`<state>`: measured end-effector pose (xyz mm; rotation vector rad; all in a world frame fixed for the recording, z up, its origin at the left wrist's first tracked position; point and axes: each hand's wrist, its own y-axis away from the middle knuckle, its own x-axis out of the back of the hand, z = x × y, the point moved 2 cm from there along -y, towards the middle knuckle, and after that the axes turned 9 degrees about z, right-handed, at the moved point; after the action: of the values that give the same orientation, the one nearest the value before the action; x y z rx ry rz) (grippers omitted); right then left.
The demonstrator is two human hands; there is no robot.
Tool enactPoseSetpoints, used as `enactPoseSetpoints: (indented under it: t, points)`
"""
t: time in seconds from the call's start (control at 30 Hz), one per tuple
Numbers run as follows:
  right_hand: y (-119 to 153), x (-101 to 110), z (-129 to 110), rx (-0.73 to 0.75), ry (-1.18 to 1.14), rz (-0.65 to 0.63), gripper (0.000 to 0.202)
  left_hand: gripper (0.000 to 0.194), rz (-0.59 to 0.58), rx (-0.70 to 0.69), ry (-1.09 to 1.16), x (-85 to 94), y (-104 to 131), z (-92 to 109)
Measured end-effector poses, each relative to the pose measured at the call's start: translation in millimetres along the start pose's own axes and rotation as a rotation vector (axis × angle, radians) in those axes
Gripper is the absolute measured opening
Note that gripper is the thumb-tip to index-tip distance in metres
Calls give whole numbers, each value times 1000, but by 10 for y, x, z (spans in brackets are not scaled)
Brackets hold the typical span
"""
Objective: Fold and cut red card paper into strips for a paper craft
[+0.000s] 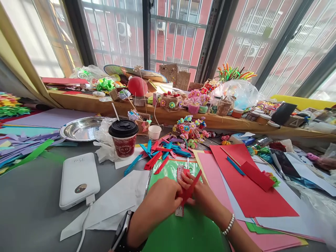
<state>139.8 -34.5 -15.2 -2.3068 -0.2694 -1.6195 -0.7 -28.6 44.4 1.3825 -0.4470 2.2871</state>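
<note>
A narrow red paper strip (193, 186), mid-fold by the look of it.
The left hand (165, 192) is curled nearly closed – thumb and forefinger pinching the strip's lower end. The strip slants up over a flat, pale patterned ruler (179, 211) on a glossy green sheet (183, 235). The right hand (206, 193) has its fingers half-curled against the strip – how firmly, I can't tell. Next probably calls for aligned edges and a firm crease.

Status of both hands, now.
Left hand: closed, apparently pinching the red paper strip near its lower end.
Right hand: fingers partly curled at the strip; whether they grip it cannot be told.
</note>
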Motion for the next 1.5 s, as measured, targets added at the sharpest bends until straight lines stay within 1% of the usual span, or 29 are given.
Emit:
enactPoseSetpoints:
  t: [0.07,0.13,0.2,0.23,0.33,0.4,0.47,0.5,0.57,0.63,0.67,0.73,0.8,0.83,0.87,0.93,0.97,1.0,1.03,1.1,1.17,1.23,1.33,1.37,1.43,1.5]
  points:
    - [0,-8,7,-13,-6,2,52,17,0,6,112,36,0,-17]
    - [0,8,-3,-15,-25,16,45,16,-10,48,264,50,-38,-67]
    - [1,41,-23,-8,-47,39,34,18,0,126,428,44,-103,-144]
    - [2,55,-31,-9,-56,50,31,19,-14,159,522,32,-137,-182]
    - [4,65,-25,-35,-58,66,29,23,-52,212,764,-12,-226,-280]
    - [-9,50,14,-56,-47,104,24,25,-54,221,840,-42,-271,-332]
    - [-44,43,76,-80,-79,176,21,27,-35,233,862,-76,-310,-383]
    - [-72,49,114,-97,-130,224,23,28,-24,239,862,-95,-327,-408]
    - [-146,88,196,-158,-311,347,30,29,-13,252,848,-134,-358,-455]
    - [-231,149,276,-254,-575,482,39,29,-17,259,825,-168,-381,-496]
    - [-275,177,307,-298,-711,528,43,29,-26,255,811,-180,-390,-514]
    - [-353,217,344,-342,-899,556,41,30,-47,235,781,-195,-403,-540]
    - [-405,227,369,-366,-992,548,33,30,-42,217,745,-202,-414,-555]
    - [-416,221,387,-387,-1023,560,30,30,-7,219,721,-203,-419,-559]
    - [-418,209,410,-416,-1059,586,28,31,56,223,684,-205,-423,-557]
    - [-403,170,471,-488,-1163,669,25,38,224,223,565,-218,-423,-526]
    - [-392,145,502,-525,-1225,707,23,43,298,197,486,-236,-417,-490]
    - [-382,120,530,-558,-1291,735,23,47,344,154,409,-266,-409,-442]
    - [-373,94,553,-587,-1355,750,24,49,345,91,344,-309,-399,-385]
    - [-363,52,582,-634,-1456,764,26,53,263,-70,255,-415,-376,-271]
    - [-358,24,590,-670,-1510,765,27,57,184,-137,175,-501,-350,-212]
    - [-354,10,585,-685,-1532,762,28,56,113,-140,108,-536,-329,-215]
    - [-343,11,564,-684,-1528,741,27,49,73,-119,70,-483,-315,-294]
    - [-338,14,554,-689,-1522,727,26,47,83,-108,77,-449,-319,-329]
    - [-329,18,526,-706,-1513,699,26,43,140,-69,132,-382,-346,-402]
    - [-323,19,476,-709,-1516,660,25,37,259,60,265,-335,-394,-481]
